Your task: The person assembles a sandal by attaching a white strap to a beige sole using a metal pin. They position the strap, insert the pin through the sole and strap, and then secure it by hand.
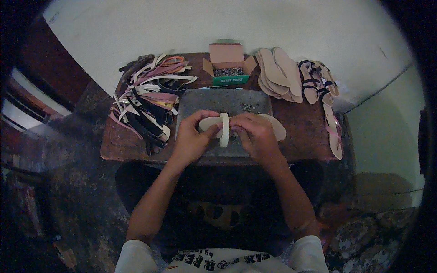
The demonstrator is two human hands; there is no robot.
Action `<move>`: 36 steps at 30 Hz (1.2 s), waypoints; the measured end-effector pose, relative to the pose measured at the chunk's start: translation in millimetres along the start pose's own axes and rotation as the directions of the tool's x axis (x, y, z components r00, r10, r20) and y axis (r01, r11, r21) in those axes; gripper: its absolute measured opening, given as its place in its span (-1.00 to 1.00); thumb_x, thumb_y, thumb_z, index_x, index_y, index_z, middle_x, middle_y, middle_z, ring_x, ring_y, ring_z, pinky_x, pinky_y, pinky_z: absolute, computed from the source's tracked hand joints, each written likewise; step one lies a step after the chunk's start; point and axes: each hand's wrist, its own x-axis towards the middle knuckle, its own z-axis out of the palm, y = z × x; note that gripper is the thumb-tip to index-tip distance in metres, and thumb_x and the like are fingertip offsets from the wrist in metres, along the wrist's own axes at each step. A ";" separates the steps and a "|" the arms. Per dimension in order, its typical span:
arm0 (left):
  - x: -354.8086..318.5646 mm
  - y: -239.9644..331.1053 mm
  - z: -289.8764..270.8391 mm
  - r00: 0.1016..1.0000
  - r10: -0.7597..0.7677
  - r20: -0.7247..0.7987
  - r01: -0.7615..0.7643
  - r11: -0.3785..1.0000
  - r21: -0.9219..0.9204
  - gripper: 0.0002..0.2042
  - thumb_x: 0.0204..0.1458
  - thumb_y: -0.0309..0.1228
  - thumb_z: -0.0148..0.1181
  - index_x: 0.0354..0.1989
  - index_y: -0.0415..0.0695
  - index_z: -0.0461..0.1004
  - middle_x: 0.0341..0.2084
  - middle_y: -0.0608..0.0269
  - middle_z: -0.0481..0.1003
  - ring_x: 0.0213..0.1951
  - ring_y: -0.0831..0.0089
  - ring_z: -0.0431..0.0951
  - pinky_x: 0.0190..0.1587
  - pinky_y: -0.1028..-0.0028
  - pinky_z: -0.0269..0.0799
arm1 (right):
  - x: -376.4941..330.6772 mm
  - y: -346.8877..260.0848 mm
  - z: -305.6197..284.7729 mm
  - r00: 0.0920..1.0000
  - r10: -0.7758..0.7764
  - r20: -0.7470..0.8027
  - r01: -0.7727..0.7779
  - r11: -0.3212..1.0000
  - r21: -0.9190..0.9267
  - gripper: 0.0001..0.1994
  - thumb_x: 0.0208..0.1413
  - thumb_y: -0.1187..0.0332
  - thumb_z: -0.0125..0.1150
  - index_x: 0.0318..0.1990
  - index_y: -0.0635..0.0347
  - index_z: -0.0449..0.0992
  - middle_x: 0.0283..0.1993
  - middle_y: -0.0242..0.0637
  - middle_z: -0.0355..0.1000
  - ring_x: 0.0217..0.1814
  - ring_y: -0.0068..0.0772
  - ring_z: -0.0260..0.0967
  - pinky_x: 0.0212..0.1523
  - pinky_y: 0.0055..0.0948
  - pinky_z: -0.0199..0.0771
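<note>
Over a grey work slab, a beige sandal sole lies crosswise between my hands. A white strap loops around it near the middle. My left hand closes on the sole's left part, the thumb reaching toward the strap. Bent fingers of my right hand pinch at the sole just right of the strap; whether they also grip the strap or something small is hidden. A little pile of small nails lies on the slab behind my right hand.
Everything stands on a brown wooden table. Loose straps in several colours heap at left. An open nail box stands at the back. Stacked beige soles and strapped sandals lie at right. A pale wall rises behind.
</note>
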 end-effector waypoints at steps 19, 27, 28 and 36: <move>-10.4 11.5 6.7 0.957 0.278 -0.082 -0.281 0.959 -0.030 -0.77 0.08 -0.52 0.35 -0.08 -0.23 0.60 -0.22 0.20 0.64 -0.19 0.54 0.61 -0.11 0.50 0.53 | -0.9 3.8 0.4 0.988 0.074 -0.134 -0.061 0.993 0.097 -0.74 -0.11 0.66 0.32 -0.21 0.19 0.60 -0.09 -0.25 0.48 -0.01 -0.17 0.47 0.00 -0.26 0.46; -10.7 14.1 3.9 0.952 0.298 -0.068 -0.298 0.955 0.008 -0.79 0.09 -0.53 0.33 -0.09 -0.24 0.60 -0.22 0.20 0.64 -0.17 0.53 0.61 -0.12 0.50 0.53 | -0.2 6.3 -0.9 0.991 0.077 -0.112 -0.063 0.991 0.121 -0.75 -0.07 0.64 0.32 -0.20 0.19 0.61 -0.07 -0.23 0.49 0.01 -0.18 0.49 0.03 -0.29 0.47; -10.6 14.1 3.7 0.953 0.296 -0.063 -0.296 0.955 0.010 -0.79 0.09 -0.53 0.33 -0.09 -0.24 0.60 -0.22 0.20 0.64 -0.17 0.53 0.61 -0.12 0.50 0.53 | -0.1 6.4 -1.0 0.991 0.074 -0.112 -0.059 0.990 0.128 -0.75 -0.07 0.64 0.32 -0.19 0.19 0.61 -0.06 -0.22 0.49 0.01 -0.18 0.49 0.04 -0.29 0.47; -10.7 10.0 4.5 0.950 0.305 -0.064 -0.306 0.952 -0.020 -0.78 0.10 -0.52 0.33 -0.07 -0.22 0.59 -0.22 0.21 0.64 -0.17 0.52 0.61 -0.11 0.49 0.53 | 2.9 1.6 -4.2 0.993 0.072 -0.088 -0.061 0.991 0.122 -0.77 -0.05 0.64 0.32 -0.20 0.20 0.61 -0.07 -0.22 0.49 0.00 -0.20 0.50 0.02 -0.29 0.49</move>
